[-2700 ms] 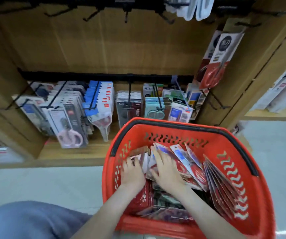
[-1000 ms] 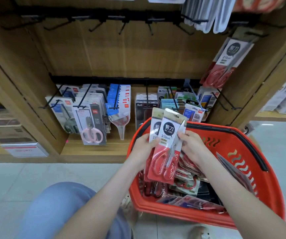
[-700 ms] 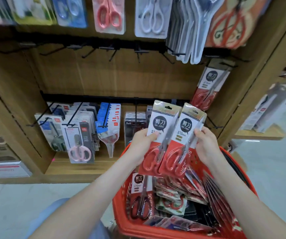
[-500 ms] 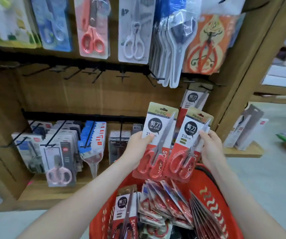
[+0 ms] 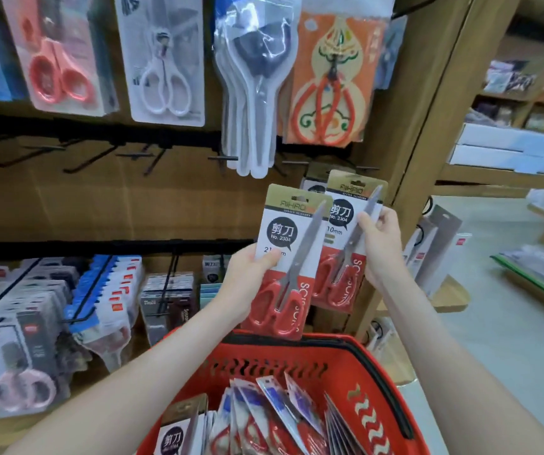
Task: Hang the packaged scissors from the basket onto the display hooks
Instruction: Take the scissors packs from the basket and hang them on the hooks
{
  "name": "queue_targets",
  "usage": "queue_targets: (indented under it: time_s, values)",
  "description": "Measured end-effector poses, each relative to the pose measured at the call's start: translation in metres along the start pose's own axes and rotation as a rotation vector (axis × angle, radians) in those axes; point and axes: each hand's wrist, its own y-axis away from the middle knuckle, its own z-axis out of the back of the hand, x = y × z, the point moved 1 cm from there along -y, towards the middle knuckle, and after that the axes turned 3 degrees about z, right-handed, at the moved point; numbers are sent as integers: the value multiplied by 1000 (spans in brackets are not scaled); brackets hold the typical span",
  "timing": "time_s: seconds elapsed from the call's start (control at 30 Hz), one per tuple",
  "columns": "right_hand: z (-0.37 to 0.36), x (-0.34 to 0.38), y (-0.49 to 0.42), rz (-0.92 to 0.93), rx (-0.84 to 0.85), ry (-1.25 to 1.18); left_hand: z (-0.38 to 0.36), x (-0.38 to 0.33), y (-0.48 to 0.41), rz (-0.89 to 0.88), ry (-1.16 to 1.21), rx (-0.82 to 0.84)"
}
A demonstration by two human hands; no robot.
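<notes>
A person's left hand grips a red-handled scissors pack by its left edge, thumb across the white card. The right hand pinches a second, matching pack by its right edge. Both packs are upright, side by side above the far rim of a red basket, with the first overlapping the second one's left edge. The second pack sits higher and nearer the wooden display panel, its gold top just below a black rail of display hooks. Another card of the same kind peeks out behind it, seemingly hanging there, though its hook is hidden. More packaged scissors stand on edge in the basket. Above the rail hang white-handled scissors and an orange gourd-shaped card. To the lower left, hooks carry crowded rows of blurred stationery packs.
</notes>
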Motion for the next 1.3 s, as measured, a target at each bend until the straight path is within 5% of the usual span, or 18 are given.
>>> queue_targets:
  time_s: [0.6,1.3]
  values:
    - [9,-22,-30,354,45,188,-19,3,-31,9,173,-44]
    - [8,-29,-23,349,78,320,-20,1,-22,-2,139,28]
